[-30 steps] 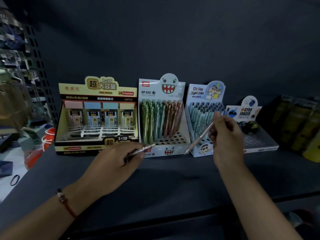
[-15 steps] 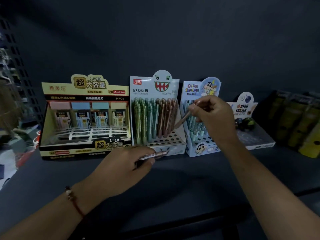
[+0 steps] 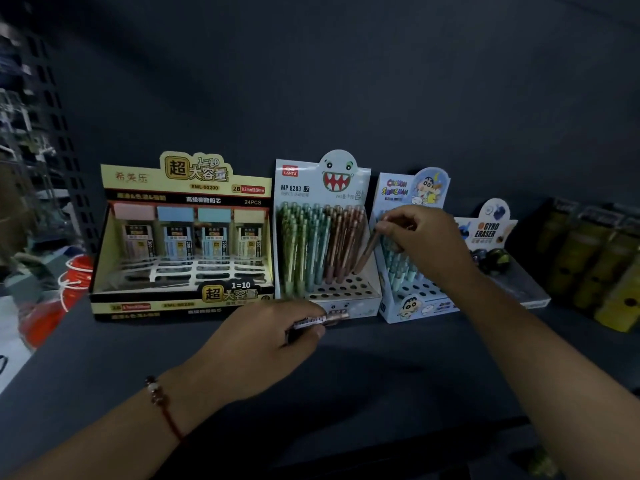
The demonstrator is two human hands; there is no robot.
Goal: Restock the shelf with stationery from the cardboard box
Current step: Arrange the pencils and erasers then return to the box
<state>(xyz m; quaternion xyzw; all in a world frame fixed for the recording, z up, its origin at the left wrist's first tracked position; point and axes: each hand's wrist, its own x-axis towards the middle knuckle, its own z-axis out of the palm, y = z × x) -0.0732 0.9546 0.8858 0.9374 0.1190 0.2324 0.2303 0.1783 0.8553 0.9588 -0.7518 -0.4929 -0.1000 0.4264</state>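
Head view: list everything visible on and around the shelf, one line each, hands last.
dark grey shelf: one, carries all boxes
yellow-black pencil-lead display box: one, far left
white monster-face pencil display box: one, green, teal and pink pencils, empty front holes
blue cartoon pencil display box: one, right of it
gyro eraser display box: one, further right
yellow containers: several, far right
pink pencil: one, tilted, tip down in monster-face box
second pink pencil: one, barcode label, front
right hand: pinches the tilted pencil
left hand: grips the second pencil; beaded red bracelet

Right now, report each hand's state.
Left hand: grips a pink pencil low over the shelf.
Right hand: pinches a pink pencil's top, tip at the monster display box.
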